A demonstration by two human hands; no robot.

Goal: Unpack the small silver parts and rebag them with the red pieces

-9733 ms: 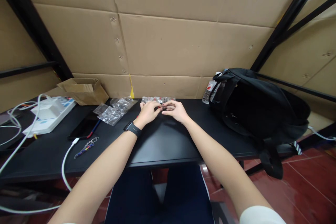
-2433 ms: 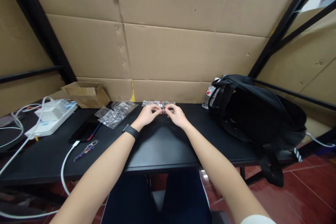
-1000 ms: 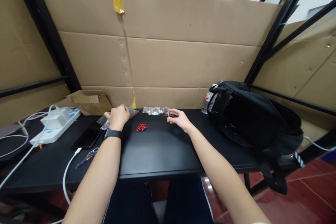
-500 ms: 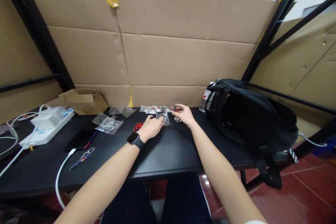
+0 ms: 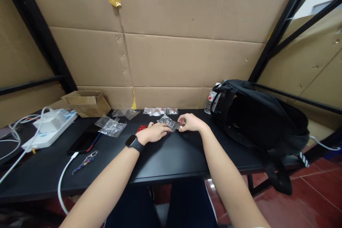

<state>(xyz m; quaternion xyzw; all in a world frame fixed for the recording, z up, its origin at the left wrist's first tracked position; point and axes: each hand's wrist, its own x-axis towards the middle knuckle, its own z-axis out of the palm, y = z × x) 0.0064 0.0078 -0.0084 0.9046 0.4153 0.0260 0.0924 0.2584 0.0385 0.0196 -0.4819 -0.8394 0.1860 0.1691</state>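
My left hand (image 5: 155,133), with a dark watch (image 5: 135,143) on its wrist, lies low over the table, its fingertips closed on the near edge of a clear plastic bag (image 5: 166,120). To the right, the curled fingers of my right hand (image 5: 192,123) pinch a small red and shiny piece (image 5: 182,123) at the bag's right end. Its exact kind is too small to make out. A bundle of red cord (image 5: 141,128) sits just behind my left hand, partly covered by it. Small clear packets with red bits (image 5: 159,111) lie in a row along the cardboard wall.
Loose clear bags (image 5: 111,127), a dark phone (image 5: 82,140), a keyring with a colourful strap (image 5: 84,162), a power strip (image 5: 53,131) and a brown paper box (image 5: 88,103) are at left. A water bottle (image 5: 210,102) and a black backpack (image 5: 256,117) stand at right.
My right hand has come nearer and down from the packet row, bringing the small piece to the bag. My left hand has shifted slightly right and nearer, and the bag now lies slanted.
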